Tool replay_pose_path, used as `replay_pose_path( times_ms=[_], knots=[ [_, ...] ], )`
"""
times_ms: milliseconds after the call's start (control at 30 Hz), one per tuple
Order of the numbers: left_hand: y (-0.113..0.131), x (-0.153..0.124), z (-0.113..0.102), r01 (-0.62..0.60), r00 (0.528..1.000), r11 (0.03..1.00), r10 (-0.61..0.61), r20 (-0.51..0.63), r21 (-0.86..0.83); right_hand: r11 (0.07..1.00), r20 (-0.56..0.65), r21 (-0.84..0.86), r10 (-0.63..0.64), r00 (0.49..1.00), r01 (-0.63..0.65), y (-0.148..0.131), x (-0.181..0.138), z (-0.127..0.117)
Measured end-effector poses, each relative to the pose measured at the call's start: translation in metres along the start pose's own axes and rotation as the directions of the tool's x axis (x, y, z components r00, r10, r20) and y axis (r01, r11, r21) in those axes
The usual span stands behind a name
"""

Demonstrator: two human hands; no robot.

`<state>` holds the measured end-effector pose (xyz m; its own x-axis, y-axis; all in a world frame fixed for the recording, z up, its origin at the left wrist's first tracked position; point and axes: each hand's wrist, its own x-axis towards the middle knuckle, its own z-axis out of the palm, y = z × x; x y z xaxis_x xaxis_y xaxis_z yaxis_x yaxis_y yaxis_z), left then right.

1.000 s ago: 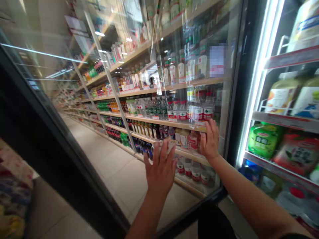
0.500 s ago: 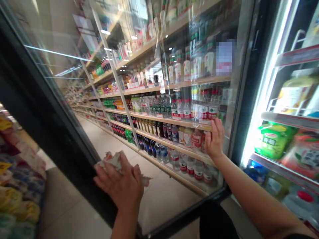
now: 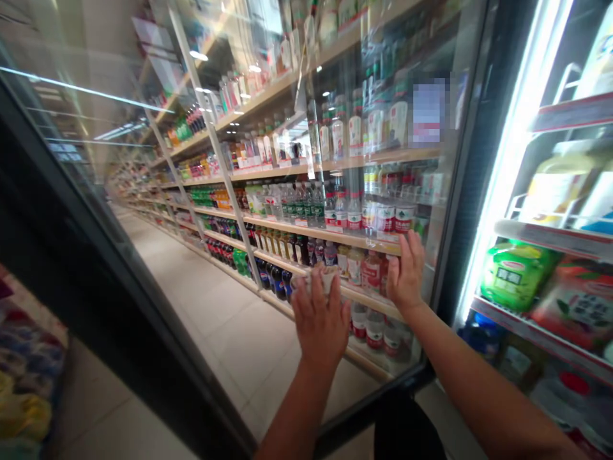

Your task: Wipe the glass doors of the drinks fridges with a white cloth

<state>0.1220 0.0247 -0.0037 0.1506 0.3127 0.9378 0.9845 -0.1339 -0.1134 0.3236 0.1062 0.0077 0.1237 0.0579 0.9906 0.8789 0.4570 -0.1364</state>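
Observation:
My left hand [image 3: 320,326] lies over a crumpled pale cloth [image 3: 329,278], pressing it against the glass door [image 3: 282,390]. Its fingers point up, and part of the cloth shows past the fingertips. To its right, my right hand [image 3: 407,273] rests on or very near the same pane, fingers stretched and thumb apart, holding nothing. A black door frame [image 3: 119,271] runs diagonally down the left of the pane. Bottled drinks on shelves show in the glass behind both hands.
At right, a lit fridge [image 3: 546,231] stands open with shelves of drinks, including a green pouch [image 3: 514,275] and a red pouch [image 3: 579,300]. Bagged goods [image 3: 29,396] are stacked at lower left. Tiled floor [image 3: 191,306] shows through the glass.
My left hand has slid right and slightly up across the glass with the cloth, from near the left frame toward my right hand. My right hand stays almost in place.

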Motion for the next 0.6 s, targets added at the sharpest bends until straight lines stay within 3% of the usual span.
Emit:
replay_pose_path(
  times_ms=[133,267,467,600],
  knots=[
    [0.042,0.007,0.016,-0.172,0.981,0.981,0.179,0.081,-0.089,1.000,-0.022,0.027,-0.006,1.000,0.007,0.006,-0.004,0.003],
    [0.054,0.007,0.020,-0.261,0.956,0.959,0.272,0.107,-0.106,0.999,-0.040,0.018,-0.032,0.999,0.033,0.007,-0.004,0.004],
    [0.024,-0.006,0.008,-0.272,0.957,0.959,0.278,0.084,-0.075,0.999,-0.024,0.005,-0.040,0.999,0.040,0.002,0.001,0.000],
    [-0.011,0.001,-0.008,-0.182,0.982,0.983,0.182,0.038,-0.018,0.999,-0.027,-0.003,-0.046,0.999,0.046,0.002,0.000,-0.001]
  ],
)
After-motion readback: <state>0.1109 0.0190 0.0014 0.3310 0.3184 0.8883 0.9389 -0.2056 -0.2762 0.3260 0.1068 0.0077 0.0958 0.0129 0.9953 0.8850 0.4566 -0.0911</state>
